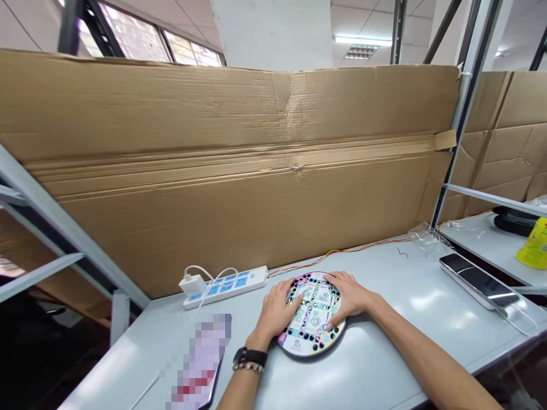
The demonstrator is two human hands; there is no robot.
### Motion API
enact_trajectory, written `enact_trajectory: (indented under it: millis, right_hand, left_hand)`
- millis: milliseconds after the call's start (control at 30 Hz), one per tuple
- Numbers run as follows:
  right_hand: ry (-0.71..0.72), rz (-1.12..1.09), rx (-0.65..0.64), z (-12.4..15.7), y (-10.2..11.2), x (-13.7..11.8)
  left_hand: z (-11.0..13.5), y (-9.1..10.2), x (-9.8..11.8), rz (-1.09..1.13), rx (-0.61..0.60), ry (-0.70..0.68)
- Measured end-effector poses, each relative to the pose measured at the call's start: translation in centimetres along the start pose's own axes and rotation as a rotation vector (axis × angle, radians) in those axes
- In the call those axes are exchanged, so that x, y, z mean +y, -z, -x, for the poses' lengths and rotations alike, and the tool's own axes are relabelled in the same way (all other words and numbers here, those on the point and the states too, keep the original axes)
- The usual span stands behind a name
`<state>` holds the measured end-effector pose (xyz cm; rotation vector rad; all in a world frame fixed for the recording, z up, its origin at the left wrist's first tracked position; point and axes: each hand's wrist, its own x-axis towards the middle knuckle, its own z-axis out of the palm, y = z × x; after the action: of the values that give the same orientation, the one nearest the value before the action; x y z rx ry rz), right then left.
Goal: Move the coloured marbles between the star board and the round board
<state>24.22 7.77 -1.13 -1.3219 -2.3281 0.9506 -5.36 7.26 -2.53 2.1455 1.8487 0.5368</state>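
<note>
Rough corrugated cardboard [239, 171], smooth glossy desktop [367, 262], matt white plastic power strip [224, 287], glossy printed round board [314, 313]

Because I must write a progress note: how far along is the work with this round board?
Done: the round printed board already lies flat on the white table. In hand: the left hand and right hand both rest on its top. Left: unclear; nothing visible shows any further step.

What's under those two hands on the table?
The left hand and right hand rest on a round printed board with a colourful pattern. The palms cover the pattern beneath them, and whatever lies under the board cannot be seen.
</note>
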Motion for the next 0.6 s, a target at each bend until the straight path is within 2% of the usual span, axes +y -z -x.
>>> enact_trajectory:
  millis: [300, 500, 600]
  right_hand:
    - [-0.055, -0.020, 0.179, 0.2, -0.4, -0.6]
    - [-0.168, 0.062, 0.314, 0.1, -0.2, -1.0]
    - [-0.212, 0.044, 0.334, 0.2, 0.0, -1.2]
  left_hand:
    - [0.1, 0.9, 0.5, -0.024, 0.019, 0.028]
    - [0.1, 1.4, 0.8, -0.070, 0.041, 0.179]
    - [0.0, 1.6, 0.8, -0.082, 0.049, 0.221]
